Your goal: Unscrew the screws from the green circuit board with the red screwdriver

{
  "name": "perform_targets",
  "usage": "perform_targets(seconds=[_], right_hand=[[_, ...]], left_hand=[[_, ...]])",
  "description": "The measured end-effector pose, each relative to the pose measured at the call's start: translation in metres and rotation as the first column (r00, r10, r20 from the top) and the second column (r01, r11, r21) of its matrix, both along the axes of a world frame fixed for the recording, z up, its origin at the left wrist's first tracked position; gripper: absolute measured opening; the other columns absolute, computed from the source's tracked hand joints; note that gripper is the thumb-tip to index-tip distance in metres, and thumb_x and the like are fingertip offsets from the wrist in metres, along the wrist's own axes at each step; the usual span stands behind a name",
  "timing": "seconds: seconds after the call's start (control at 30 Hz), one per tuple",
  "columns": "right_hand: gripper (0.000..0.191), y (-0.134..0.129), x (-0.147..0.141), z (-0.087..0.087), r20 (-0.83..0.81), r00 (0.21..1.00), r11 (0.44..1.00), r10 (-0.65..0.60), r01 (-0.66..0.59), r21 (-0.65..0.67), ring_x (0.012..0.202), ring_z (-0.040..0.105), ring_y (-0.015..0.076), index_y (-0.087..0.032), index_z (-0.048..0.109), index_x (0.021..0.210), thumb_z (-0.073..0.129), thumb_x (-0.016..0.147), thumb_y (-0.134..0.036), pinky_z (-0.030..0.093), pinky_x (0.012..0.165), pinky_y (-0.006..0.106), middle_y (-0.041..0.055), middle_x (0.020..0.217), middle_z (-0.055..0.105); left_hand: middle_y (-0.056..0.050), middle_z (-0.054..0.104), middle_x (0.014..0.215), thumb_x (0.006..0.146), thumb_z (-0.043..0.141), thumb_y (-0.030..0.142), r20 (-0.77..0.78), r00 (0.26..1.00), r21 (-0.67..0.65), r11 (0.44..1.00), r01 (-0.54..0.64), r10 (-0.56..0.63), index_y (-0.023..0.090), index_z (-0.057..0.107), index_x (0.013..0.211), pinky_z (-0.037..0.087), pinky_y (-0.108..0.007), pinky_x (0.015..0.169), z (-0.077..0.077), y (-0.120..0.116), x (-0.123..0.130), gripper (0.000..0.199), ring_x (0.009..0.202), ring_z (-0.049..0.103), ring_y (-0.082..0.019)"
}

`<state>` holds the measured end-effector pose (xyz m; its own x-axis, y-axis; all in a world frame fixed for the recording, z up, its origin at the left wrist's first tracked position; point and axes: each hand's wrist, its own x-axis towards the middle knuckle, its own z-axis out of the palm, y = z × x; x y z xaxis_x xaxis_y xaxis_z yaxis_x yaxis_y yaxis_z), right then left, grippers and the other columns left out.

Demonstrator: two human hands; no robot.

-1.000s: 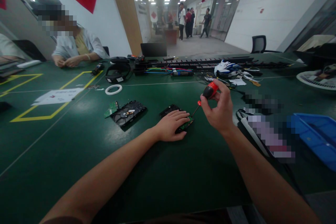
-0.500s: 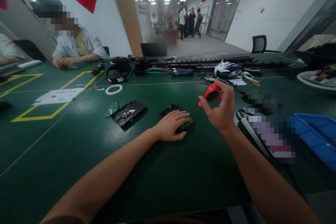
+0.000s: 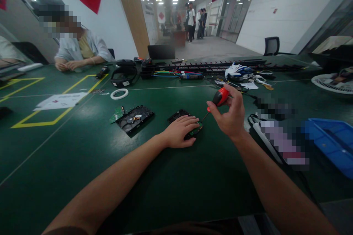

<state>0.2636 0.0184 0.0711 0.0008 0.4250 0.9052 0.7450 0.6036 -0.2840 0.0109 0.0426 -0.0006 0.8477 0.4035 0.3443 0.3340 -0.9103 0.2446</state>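
My left hand (image 3: 180, 132) lies flat over a black hard drive (image 3: 176, 115) with a green circuit board, covering much of it. Its fingers are spread slightly on top. A red and black screwdriver (image 3: 220, 97) is gripped by my right hand (image 3: 233, 115), just right of the drive. The screwdriver's thin shaft slants down to the board's right edge, where the tip is too small to make out. To the left, a second hard drive (image 3: 135, 118) lies with its inside showing, beside a loose green circuit board (image 3: 117, 114).
A white ring (image 3: 119, 94) and a black strap device (image 3: 124, 76) lie beyond the second drive. White paper (image 3: 61, 100) is at left, a blue tray (image 3: 333, 141) at right. Cables and gloves (image 3: 237, 70) line the back; a person (image 3: 82, 49) sits at far left.
The screwdriver's handle has turned in my right hand, now showing its black part, and the hand has shifted slightly left. My left hand stays put. People in the background have moved.
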Motion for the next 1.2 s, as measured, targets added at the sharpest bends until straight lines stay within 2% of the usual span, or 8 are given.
perform_targets(seconds=[0.2,0.37,0.5,0.7,0.83,1.03,1.2], right_hand=[[0.077,-0.0016,-0.0002,0.0006,0.038,0.997,0.996,0.068,-0.066,-0.062,0.109,0.073,0.0314,-0.03,0.031,0.17,0.063,0.1,-0.028,0.069,0.09,0.056,0.0174,0.155,0.057],[0.08,0.0022,0.001,-0.0016,-0.001,1.0,0.999,0.016,-0.016,-0.032,0.089,0.071,0.0269,-0.03,0.04,0.164,0.076,0.094,-0.035,0.07,0.082,0.055,0.0164,0.14,0.063],[0.081,0.0023,0.0004,-0.0019,0.005,1.0,1.0,0.025,-0.025,0.0,0.099,0.072,0.0306,-0.03,0.041,0.162,0.081,0.092,-0.038,0.068,0.087,0.06,0.0146,0.133,0.064],[0.074,0.0018,0.0009,-0.0029,-0.017,0.996,0.993,0.088,-0.089,-0.082,0.101,0.076,0.029,-0.029,0.031,0.168,0.061,0.101,-0.028,0.072,0.081,0.051,0.0192,0.15,0.059],[0.08,0.0034,0.002,-0.0034,-0.027,0.998,0.996,0.064,-0.065,-0.064,0.097,0.076,0.0281,-0.03,0.032,0.168,0.068,0.096,-0.028,0.072,0.079,0.05,0.0187,0.154,0.058],[0.08,0.0033,0.0016,-0.0025,-0.021,0.998,0.998,0.056,-0.057,-0.024,0.1,0.077,0.0291,-0.029,0.037,0.165,0.074,0.094,-0.029,0.072,0.075,0.046,0.0184,0.154,0.059],[0.074,0.0049,0.0025,0.002,0.006,0.998,0.997,0.058,-0.057,-0.044,0.11,0.077,0.0316,-0.026,0.038,0.164,0.069,0.097,-0.03,0.072,0.082,0.048,0.0191,0.155,0.06]], left_hand=[[-0.014,0.05,0.169,0.098,0.067,0.046,0.005,1.0,-0.007,1.0,-0.003,0.003,0.024,0.053,0.157,0.031,-0.059,0.135,0.0028,-0.0021,0.0006,0.065,0.159,0.046,-0.033],[-0.014,0.05,0.169,0.098,0.067,0.046,-0.004,1.0,-0.011,1.0,-0.008,0.008,0.023,0.054,0.156,0.031,-0.059,0.135,0.0036,-0.0031,0.0007,0.064,0.159,0.046,-0.033],[-0.015,0.05,0.168,0.098,0.068,0.046,0.006,1.0,-0.002,1.0,-0.008,0.008,0.021,0.054,0.155,0.031,-0.059,0.135,0.003,-0.0027,0.0005,0.064,0.159,0.047,-0.033],[-0.014,0.05,0.169,0.098,0.067,0.047,0.004,1.0,0.001,1.0,-0.007,0.007,0.023,0.054,0.155,0.032,-0.058,0.135,0.0004,-0.0015,0.0003,0.063,0.159,0.046,-0.032],[-0.015,0.05,0.169,0.098,0.068,0.047,0.002,1.0,-0.006,1.0,-0.001,0.001,0.022,0.054,0.155,0.031,-0.058,0.135,0.0005,-0.0011,0.0001,0.064,0.16,0.045,-0.032],[-0.015,0.051,0.168,0.097,0.068,0.046,0.004,1.0,-0.013,1.0,0.0,0.0,0.024,0.053,0.156,0.032,-0.06,0.134,0.0022,-0.0009,0.0007,0.065,0.159,0.046,-0.033],[-0.015,0.051,0.168,0.096,0.069,0.045,0.005,1.0,-0.009,1.0,-0.007,0.007,0.023,0.054,0.155,0.031,-0.059,0.135,0.0029,-0.002,0.0017,0.065,0.159,0.046,-0.034]])
